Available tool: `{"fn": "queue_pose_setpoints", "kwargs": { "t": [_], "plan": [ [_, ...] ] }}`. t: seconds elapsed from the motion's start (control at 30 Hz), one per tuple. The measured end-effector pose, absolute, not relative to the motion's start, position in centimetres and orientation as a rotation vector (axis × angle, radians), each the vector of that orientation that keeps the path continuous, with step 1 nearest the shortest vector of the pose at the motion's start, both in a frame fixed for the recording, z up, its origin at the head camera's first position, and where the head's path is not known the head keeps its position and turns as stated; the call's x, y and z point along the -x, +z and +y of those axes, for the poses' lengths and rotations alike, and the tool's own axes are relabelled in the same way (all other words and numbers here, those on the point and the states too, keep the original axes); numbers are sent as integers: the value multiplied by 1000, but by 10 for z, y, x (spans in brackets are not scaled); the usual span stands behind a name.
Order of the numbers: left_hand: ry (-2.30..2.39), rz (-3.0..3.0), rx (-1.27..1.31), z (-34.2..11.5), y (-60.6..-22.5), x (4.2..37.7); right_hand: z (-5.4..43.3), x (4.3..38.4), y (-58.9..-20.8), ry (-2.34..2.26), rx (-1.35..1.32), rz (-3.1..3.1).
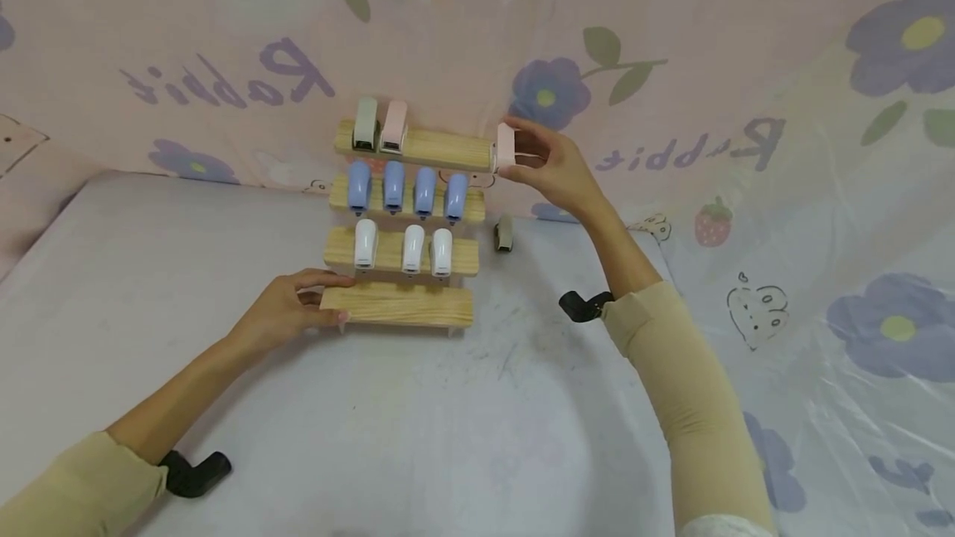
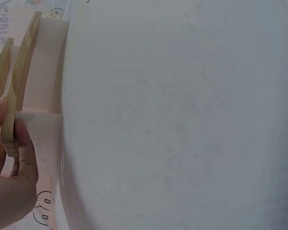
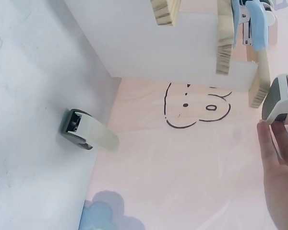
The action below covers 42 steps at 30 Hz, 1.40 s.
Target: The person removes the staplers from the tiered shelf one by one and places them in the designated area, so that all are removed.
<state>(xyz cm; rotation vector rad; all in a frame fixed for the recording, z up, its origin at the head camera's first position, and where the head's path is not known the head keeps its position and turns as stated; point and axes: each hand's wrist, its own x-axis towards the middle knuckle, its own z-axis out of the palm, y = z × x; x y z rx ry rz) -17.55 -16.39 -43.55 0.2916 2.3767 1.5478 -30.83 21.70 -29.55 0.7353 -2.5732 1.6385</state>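
My right hand [image 1: 558, 171] holds a pink stapler [image 1: 505, 146] between thumb and fingers, at the right end of the top board [image 1: 451, 149] of a tiered wooden display rack. In the right wrist view this stapler [image 3: 277, 99] shows its grey base close to the board's end; contact is unclear. My left hand [image 1: 283, 312] pinches the left end of the lowest board [image 1: 403, 306], fingers above and below it [image 2: 10, 115]. A green stapler [image 1: 366, 123] and another pink stapler [image 1: 395, 126] stand on the top board's left part.
Several blue staplers [image 1: 393, 185] stand on the second board, three white staplers [image 1: 413, 249] on the third. Right of the rack, a green stapler [image 1: 503, 234] lies on the white table [image 1: 418, 437]. A printed cloth [image 1: 462, 40] hangs behind.
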Motion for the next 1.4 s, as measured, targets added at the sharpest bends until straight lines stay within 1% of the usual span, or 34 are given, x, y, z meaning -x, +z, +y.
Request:
{"fn": "queue_pose_setpoints", "kwargs": {
  "t": [0.4, 0.63, 0.87, 1.03, 1.1, 1.27, 1.4],
  "plan": [
    [1501, 2436, -294, -166, -432, 179, 236, 310, -303, 1623, -708, -2602],
    [1527, 2432, -381, -160, -440, 181, 258, 306, -320, 1601, -606, -2655],
    [1506, 2457, -344, -159, -441, 179, 270, 303, -335, 1555, -573, -2673],
    [1503, 2454, -359, -160, -436, 179, 269, 292, -331, 1603, -526, -2668],
    [1494, 2456, -355, -160, -435, 180, 272, 292, -336, 1627, -512, -2666],
    [1507, 2438, -333, -161, -432, 178, 289, 304, -367, 1674, -478, -2660],
    [1522, 2417, -322, -163, -433, 176, 294, 304, -382, 1657, -457, -2708]
  ]
}}
